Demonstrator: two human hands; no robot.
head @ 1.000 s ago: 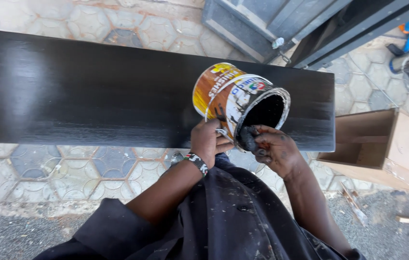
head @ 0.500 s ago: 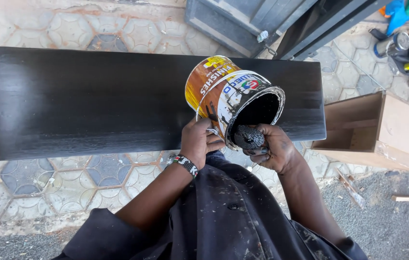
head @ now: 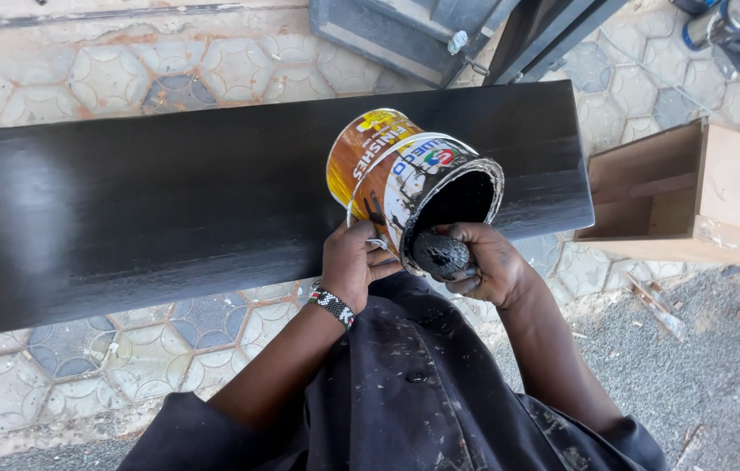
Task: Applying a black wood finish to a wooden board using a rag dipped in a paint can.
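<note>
Paint tin: tilted, open mouth toward the person, above the near edge of the black painted board. Left hand fingers clenched on its underside. Right hand grasps a black-soaked wad at the rim. Wooden box just off the board's right end; paved floor free nearside.

The black board runs off the left edge. The paint can's inside is too dark to read. The wooden box is cut off at the right.

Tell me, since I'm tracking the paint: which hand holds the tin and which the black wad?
The left hand, with the beaded wristband, grips the tilted tin. The right hand holds the black wad at the tin's open mouth.
</note>
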